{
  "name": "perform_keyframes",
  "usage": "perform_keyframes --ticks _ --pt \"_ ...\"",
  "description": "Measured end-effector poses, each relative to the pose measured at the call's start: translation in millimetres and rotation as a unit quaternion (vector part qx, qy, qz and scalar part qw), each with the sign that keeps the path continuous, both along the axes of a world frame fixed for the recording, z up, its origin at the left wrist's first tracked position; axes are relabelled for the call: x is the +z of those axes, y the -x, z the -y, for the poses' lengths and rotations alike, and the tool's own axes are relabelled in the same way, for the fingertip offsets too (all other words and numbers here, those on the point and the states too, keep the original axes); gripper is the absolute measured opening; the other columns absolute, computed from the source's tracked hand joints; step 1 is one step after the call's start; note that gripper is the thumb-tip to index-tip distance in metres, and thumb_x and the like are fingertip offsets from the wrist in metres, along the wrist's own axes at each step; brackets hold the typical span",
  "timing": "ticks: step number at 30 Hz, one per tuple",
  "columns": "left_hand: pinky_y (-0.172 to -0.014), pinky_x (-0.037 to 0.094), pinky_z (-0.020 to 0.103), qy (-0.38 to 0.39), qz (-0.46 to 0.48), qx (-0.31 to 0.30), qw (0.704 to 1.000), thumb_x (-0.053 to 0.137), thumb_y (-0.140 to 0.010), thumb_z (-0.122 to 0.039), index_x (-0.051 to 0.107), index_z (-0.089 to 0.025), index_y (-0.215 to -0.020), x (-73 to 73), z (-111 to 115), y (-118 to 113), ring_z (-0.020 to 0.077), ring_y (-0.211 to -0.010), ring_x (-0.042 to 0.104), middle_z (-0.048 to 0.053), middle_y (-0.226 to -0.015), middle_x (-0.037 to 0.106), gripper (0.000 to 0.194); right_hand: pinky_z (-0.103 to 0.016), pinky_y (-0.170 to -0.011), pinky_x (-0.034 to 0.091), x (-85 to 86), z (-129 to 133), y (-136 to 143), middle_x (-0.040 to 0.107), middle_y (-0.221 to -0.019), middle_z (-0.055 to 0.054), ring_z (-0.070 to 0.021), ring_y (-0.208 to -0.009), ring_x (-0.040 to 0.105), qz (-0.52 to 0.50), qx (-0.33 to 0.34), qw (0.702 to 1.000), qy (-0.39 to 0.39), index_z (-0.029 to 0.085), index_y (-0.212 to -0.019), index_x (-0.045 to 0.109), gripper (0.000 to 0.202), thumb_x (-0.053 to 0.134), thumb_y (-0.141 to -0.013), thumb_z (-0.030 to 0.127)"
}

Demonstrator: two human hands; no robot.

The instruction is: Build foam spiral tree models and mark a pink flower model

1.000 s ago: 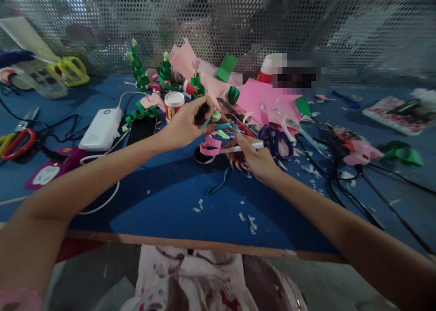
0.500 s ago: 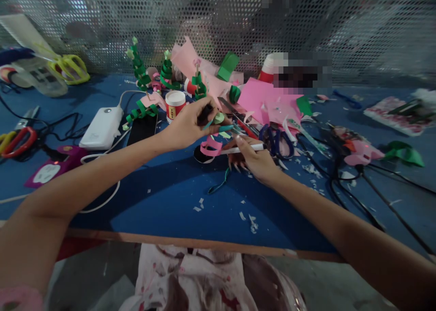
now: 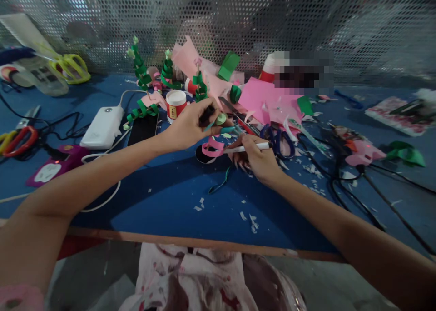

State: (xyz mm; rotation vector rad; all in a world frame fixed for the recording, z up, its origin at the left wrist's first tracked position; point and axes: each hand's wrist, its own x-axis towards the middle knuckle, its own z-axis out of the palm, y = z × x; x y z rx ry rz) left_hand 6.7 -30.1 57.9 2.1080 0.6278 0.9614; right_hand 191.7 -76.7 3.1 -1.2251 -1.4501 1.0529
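My left hand [image 3: 190, 125] hovers over the middle of the table, thumb and fingers pinched together, with long teal nails. A small pale green paper piece [image 3: 221, 118] shows at its fingers; what the fingertips grip is unclear. My right hand [image 3: 260, 158] is closed around a white pen [image 3: 260, 146] that points left. By the pen's left end a curled pink paper strip [image 3: 213, 148] forms a loop; whether it touches the pen I cannot tell. Beneath the loop lies a round black disc [image 3: 203, 155]. A thin teal strip [image 3: 220, 183] lies below my right hand.
Behind my hands are a white-and-red tub [image 3: 176, 104], green spiral paper trees [image 3: 139, 67], pink paper sheets [image 3: 260, 99] and blue-handled scissors [image 3: 284, 142]. To the left lie a white power bank [image 3: 102, 127], cables and red-handled scissors [image 3: 22, 140]. Paper scraps dot the table.
My right hand has drawn slightly down and away from the left fingertips, which it was nearly touching. The pen is still in it. My left hand has barely moved.
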Motion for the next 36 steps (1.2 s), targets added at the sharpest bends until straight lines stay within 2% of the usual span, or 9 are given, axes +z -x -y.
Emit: perform_keyframes --ticks 6,13,20,27,32,36 --pt "-0.079 0.055 0.034 0.003 0.013 0.010 1.000 0.065 -0.073 -0.031 0.036 -0.019 -0.072 -2.1 -2.2 0.5 0.0238 -0.107 0.059 0.001 -0.082 0.055 0.031 -0.022 -0.031 0.025 -2.5 -1.4 -2.3 0.050 -0.042 0.001 -0.0077 -0.032 0.040 -0.032 0.017 0.999 0.023 0.019 -0.066 0.063 0.044 0.049 -0.077 0.059" --pt "-0.074 0.056 0.032 -0.001 0.020 0.032 0.999 0.064 -0.075 -0.030 0.036 -0.019 -0.073 -4.0 -5.8 1.3 0.0247 -0.106 0.060 0.000 -0.077 0.052 0.030 -0.022 -0.028 0.023 -1.5 -3.0 -1.3 0.052 -0.042 0.001 -0.0080 -0.029 0.039 -0.067 0.005 0.997 0.044 0.020 -0.067 0.063 0.042 0.052 -0.075 0.060" --pt "-0.079 0.056 0.035 -0.015 0.025 0.013 0.999 0.063 -0.075 -0.030 0.036 -0.019 -0.073 -5.2 -6.4 1.3 0.0243 -0.107 0.059 0.001 -0.079 0.055 0.030 -0.022 -0.026 0.025 0.1 -3.4 1.0 0.050 -0.038 0.001 -0.0084 -0.028 0.039 -0.087 -0.022 0.994 0.065 0.019 -0.064 0.062 0.042 0.055 -0.074 0.060" --pt "-0.074 0.058 0.032 -0.042 0.037 -0.004 0.998 0.064 -0.075 -0.032 0.033 -0.020 -0.068 -5.3 -7.0 0.7 0.0222 -0.101 0.063 0.000 -0.077 0.056 0.034 -0.021 -0.026 0.024 -1.2 -3.6 0.7 0.052 -0.037 0.001 -0.0078 -0.026 0.039 -0.099 -0.024 0.993 0.063 0.018 -0.059 0.061 0.043 0.055 -0.074 0.058" --pt "-0.074 0.058 0.034 -0.041 0.038 -0.008 0.998 0.064 -0.075 -0.032 0.033 -0.020 -0.068 -4.5 -5.7 0.6 0.0224 -0.100 0.063 0.000 -0.077 0.056 0.034 -0.021 -0.026 0.026 -0.6 -2.9 0.0 0.051 -0.037 0.001 -0.0089 -0.028 0.042 -0.094 -0.033 0.993 0.064 0.018 -0.066 0.065 0.040 0.055 -0.075 0.056" --pt "-0.072 0.059 0.033 -0.049 0.034 -0.003 0.998 0.066 -0.073 -0.035 0.033 -0.020 -0.067 -3.9 -5.4 0.4 0.0228 -0.099 0.063 0.000 -0.074 0.056 0.037 -0.021 -0.026 0.024 -0.6 -2.4 0.0 0.050 -0.036 0.002 -0.0081 -0.027 0.039 -0.087 -0.042 0.993 0.070 0.019 -0.061 0.061 0.041 0.055 -0.075 0.056"
